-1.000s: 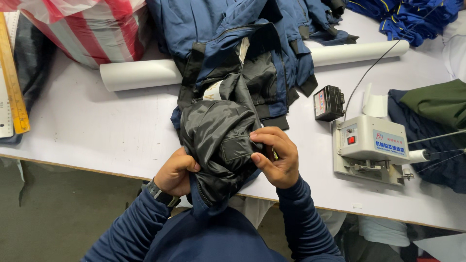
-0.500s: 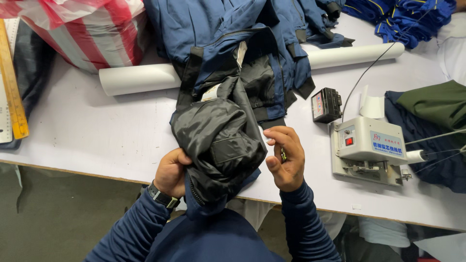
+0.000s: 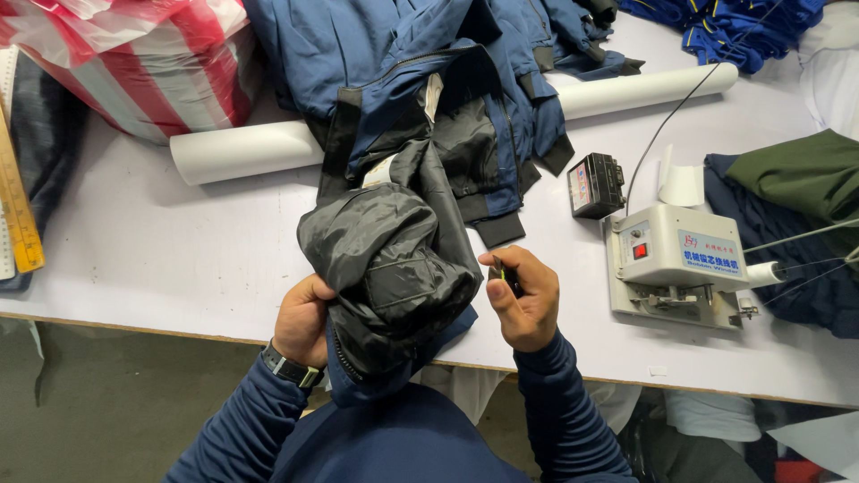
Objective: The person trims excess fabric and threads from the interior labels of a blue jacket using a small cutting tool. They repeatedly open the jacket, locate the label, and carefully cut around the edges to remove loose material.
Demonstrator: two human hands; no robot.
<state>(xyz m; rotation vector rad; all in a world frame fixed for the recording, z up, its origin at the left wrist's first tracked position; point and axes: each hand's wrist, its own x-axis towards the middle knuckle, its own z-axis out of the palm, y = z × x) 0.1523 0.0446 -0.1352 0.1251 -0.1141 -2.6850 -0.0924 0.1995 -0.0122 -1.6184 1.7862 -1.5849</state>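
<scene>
A blue jacket (image 3: 420,54) with a black quilted lining (image 3: 389,259) lies across the white table (image 3: 161,250), turned partly inside out. My left hand (image 3: 302,320) grips the bunched black lining at the table's near edge. My right hand (image 3: 523,291) is beside the lining, to its right and apart from it, fingers closed on a small dark tool (image 3: 501,277) with a yellow-green mark. A dark watch (image 3: 291,367) sits on my left wrist.
A white machine (image 3: 676,264) with a red switch stands right of my hand, with a small black box (image 3: 595,185) and cable behind. A long white roll (image 3: 246,150) lies across the table. A red-and-white striped bag (image 3: 143,63), yellow rulers (image 3: 18,206) and folded garments (image 3: 805,197) surround.
My right hand has let go of the black lining and moved right, now holding the small tool. The lining bundle has been pulled a little nearer the table edge.
</scene>
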